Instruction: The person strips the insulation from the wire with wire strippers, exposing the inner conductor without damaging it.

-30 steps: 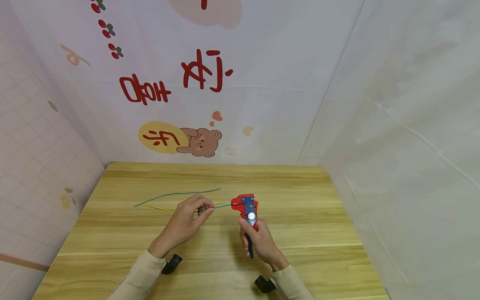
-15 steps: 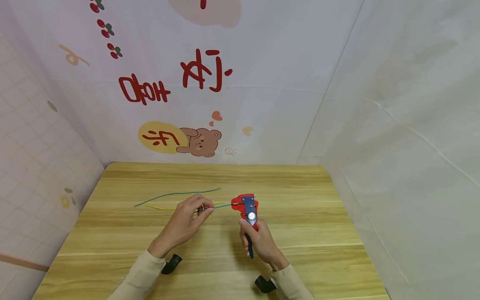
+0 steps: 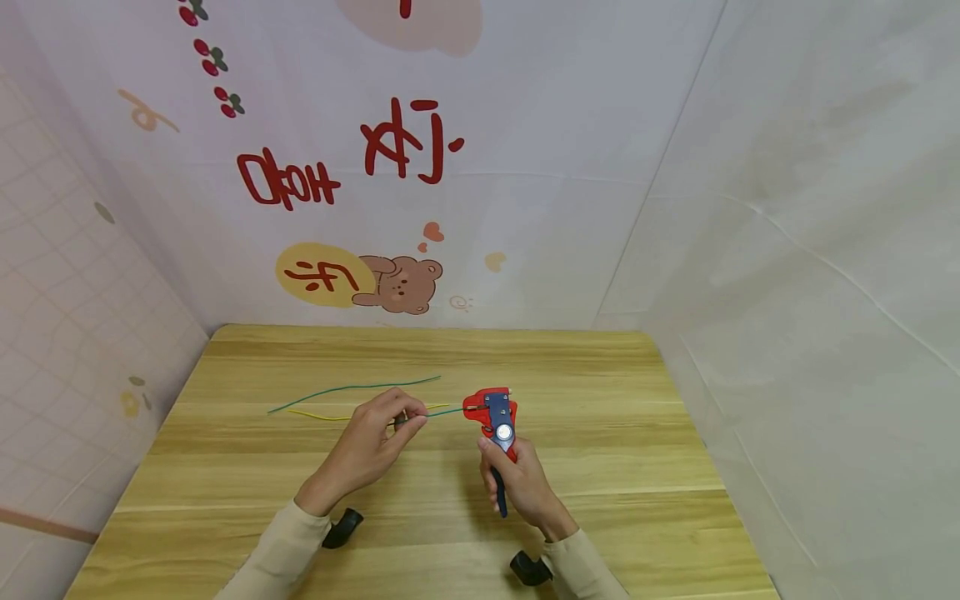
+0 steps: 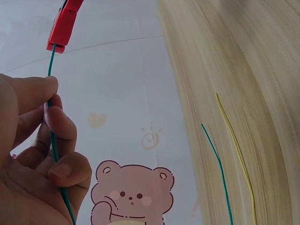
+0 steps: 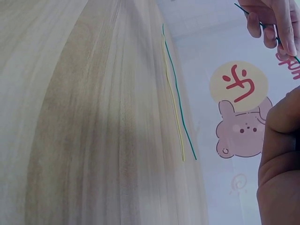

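Left hand (image 3: 375, 433) pinching a thin green wire (image 4: 51, 61), right hand (image 3: 517, 482) wrapped round the handles of a red-and-blue wire stripper (image 3: 495, 407), the person works above a pale wood-grain tabletop (image 3: 615, 417). White fabric walls (image 3: 555, 242) rise around it (a brown cartoon bear (image 3: 405, 285) peeks from the back one). The pinched wire stretches from the left fingertips into the stripper's red nose; on the tabletop, near the left hand, lie a second green wire (image 4: 221, 164) and a thin yellow wire (image 4: 241, 161)

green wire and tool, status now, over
Left hand pinches green wire. Right hand grips red-and-blue tool, wire reaching its head. No obstruction seen between.
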The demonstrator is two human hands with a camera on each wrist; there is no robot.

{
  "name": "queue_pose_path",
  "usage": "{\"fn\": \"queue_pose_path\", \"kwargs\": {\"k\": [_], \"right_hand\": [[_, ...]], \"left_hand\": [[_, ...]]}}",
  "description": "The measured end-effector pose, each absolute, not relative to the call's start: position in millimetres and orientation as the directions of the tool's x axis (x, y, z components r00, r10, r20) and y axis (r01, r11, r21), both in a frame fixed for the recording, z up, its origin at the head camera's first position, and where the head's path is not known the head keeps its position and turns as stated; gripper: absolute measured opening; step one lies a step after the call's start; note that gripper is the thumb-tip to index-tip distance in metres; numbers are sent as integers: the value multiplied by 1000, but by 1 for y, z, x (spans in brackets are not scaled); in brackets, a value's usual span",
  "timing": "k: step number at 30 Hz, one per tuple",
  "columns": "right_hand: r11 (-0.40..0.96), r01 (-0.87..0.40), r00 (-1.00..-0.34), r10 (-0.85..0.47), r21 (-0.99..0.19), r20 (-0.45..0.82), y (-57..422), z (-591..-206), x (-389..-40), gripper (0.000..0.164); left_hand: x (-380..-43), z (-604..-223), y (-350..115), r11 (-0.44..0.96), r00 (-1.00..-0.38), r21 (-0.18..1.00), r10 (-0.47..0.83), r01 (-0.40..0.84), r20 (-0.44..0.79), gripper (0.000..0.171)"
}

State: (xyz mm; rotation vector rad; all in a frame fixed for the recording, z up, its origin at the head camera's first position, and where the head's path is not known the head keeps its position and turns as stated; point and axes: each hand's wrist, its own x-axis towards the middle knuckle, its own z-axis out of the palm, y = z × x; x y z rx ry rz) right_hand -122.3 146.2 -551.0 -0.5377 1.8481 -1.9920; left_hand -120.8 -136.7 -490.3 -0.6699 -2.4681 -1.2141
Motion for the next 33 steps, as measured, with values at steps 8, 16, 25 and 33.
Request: {"fn": "queue_pose_path", "kwargs": {"k": [8,16,25,33], "right_hand": [[-77,6,-859,-511,-997,34,147,-553,-123,54],[-68,11,-860,-509,-998,25,148,-554,-124,54],[-58,38,-869,-494,-998,-4,150,-553,-124,53],[-78,45,-886,-464,-996,-4,159,-553,-126,56]], "left_hand": [[-121,-490,-136,528,-845,662,277,532,458,12],[-122,-489,-135,537,-846,656,278,530,456,13],[-122,-490,-137,545,-858,664,278,512,433,11],[-122,-494,-141,562,-863,657,270,502,427,12]]}}
